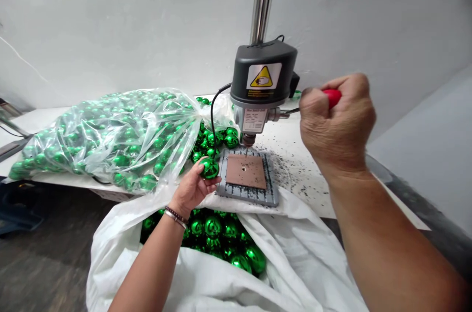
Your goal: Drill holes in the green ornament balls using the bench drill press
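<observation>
A shiny green ball ornament (210,168) is held in the fingers of my left hand (193,186), just left of the drill press base (273,198). My right hand (337,127) is wrapped round the red knob (332,98) of the feed lever on the bench drill press (263,68). Below the chuck (249,140), the thin drill bit points down at a square brown board (246,180) with a small hole in it. The bit appears to be above the board.
A clear plastic bag (121,130) full of green balls lies on the white table at left. Loose green balls (231,138) sit behind the base. More lie in an open white sack (302,248) at the front edge. Dark shavings (291,167) litter the tabletop at right.
</observation>
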Demonstrator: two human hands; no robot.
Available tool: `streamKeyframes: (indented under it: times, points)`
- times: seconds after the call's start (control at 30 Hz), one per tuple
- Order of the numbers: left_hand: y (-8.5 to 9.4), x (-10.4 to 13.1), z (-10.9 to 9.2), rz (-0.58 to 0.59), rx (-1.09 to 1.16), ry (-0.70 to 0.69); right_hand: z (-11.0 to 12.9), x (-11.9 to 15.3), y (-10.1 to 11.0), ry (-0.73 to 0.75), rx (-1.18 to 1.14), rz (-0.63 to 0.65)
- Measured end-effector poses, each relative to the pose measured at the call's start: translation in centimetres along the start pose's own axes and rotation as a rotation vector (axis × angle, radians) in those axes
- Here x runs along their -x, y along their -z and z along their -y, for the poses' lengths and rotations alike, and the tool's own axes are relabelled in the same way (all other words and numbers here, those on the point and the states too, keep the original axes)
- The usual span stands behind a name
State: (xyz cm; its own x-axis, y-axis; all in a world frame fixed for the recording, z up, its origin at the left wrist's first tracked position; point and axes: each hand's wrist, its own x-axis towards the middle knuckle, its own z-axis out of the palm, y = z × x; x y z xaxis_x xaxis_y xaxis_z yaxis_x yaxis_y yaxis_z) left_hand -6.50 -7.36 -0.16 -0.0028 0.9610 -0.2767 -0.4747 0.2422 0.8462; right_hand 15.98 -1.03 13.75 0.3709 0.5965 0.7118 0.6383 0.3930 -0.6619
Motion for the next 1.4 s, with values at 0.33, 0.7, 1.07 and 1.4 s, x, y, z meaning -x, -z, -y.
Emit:
streamKeyframes:
  times: [0.33, 0.7, 1.07, 1.4]
  points:
    - [-2.2, -2.2, 1.6, -0.087, -0.765, -0.25, -0.5, 0.0, -0.1, 0.066, -0.029, -0.019]
    - [-3.2, -3.1, 0.8, 0.169, -0.105, 0.045, -1.7, 0.2, -0.4, 0.148, 0.026, -0.002]
    - [-5.4, -4.9, 1.0, 0.066, -0.359, -0.017, -1.8, 0.2, -0.5, 0.159, 0.052, 0.004]
    - [-6.5, -6.0, 1.8, 0.09, -0.485, 0.07, -2.5, -0.1, -0.8, 0.234, -0.039, 0.001]
